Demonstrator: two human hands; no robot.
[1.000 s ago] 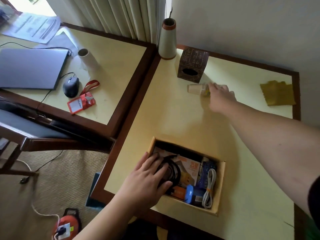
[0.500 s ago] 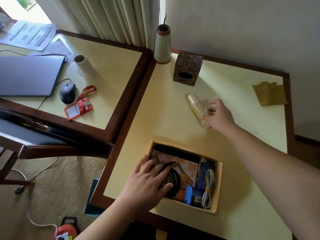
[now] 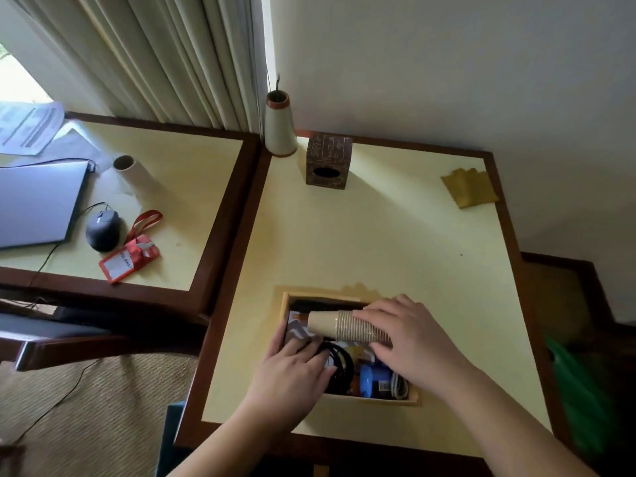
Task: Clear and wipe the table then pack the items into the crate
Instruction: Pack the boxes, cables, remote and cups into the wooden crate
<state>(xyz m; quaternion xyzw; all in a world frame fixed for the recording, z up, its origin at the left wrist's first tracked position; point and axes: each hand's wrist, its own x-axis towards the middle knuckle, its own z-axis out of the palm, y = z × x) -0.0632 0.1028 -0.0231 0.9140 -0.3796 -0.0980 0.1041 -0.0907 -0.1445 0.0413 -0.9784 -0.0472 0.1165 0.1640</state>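
A small wooden crate [image 3: 378, 400] sits near the front edge of the yellow table [image 3: 378, 242]. My right hand [image 3: 409, 339] grips a stack of paper cups [image 3: 339, 327], lying sideways over the crate's far part. My left hand [image 3: 292, 370] rests flat on the crate's left side, pressing on a coiled black cable [image 3: 344, 363] and a printed box. A blue item [image 3: 367, 382] and a white cable [image 3: 398, 385] also lie in the crate. A yellow cloth [image 3: 469, 187] lies at the table's far right corner.
A brown tissue box [image 3: 328, 161] and a cream vase [image 3: 279, 127] stand at the back of the table. The neighbouring desk on the left holds a laptop [image 3: 38, 204], a mouse [image 3: 102, 230], a red badge holder [image 3: 129, 261] and a paper roll [image 3: 136, 172]. A green bag [image 3: 578, 401] is on the floor at right.
My right hand picked the stack of cups up from the middle of the table and carried it back over the crate. My left hand stayed on the crate's contents.
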